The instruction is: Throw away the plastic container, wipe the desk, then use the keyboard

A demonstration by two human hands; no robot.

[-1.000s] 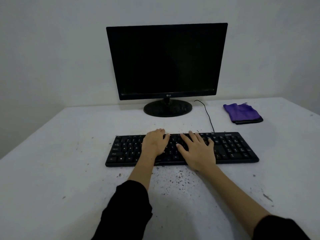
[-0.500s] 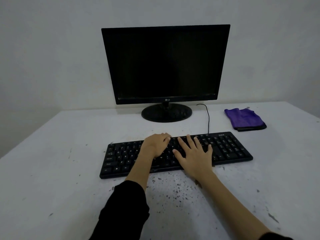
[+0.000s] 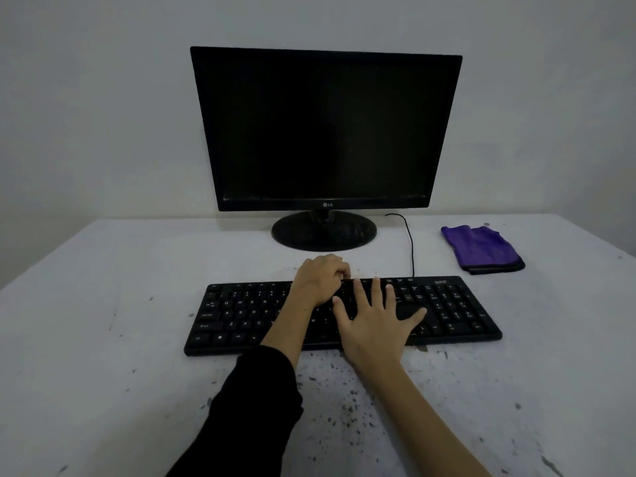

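A black keyboard (image 3: 457, 309) lies across the middle of the white desk (image 3: 103, 304). My left hand (image 3: 318, 280) rests on its upper middle keys with the fingers curled down onto them. My right hand (image 3: 373, 323) lies just to the right, fingers spread flat over the keys. Neither hand holds anything. A folded purple cloth (image 3: 481, 247) sits on the desk at the back right, apart from both hands. No plastic container is in view.
A black monitor (image 3: 325, 129) with a dark screen stands on its round base (image 3: 323, 232) behind the keyboard. The keyboard cable (image 3: 411, 246) runs back toward it. Dark specks (image 3: 344, 407) mark the desk in front of the keyboard. A pale wall stands behind.
The view has shifted so the keyboard and monitor sit a little lower and nearer. Both hands stay on the keys, with the right fingers spreading wider.
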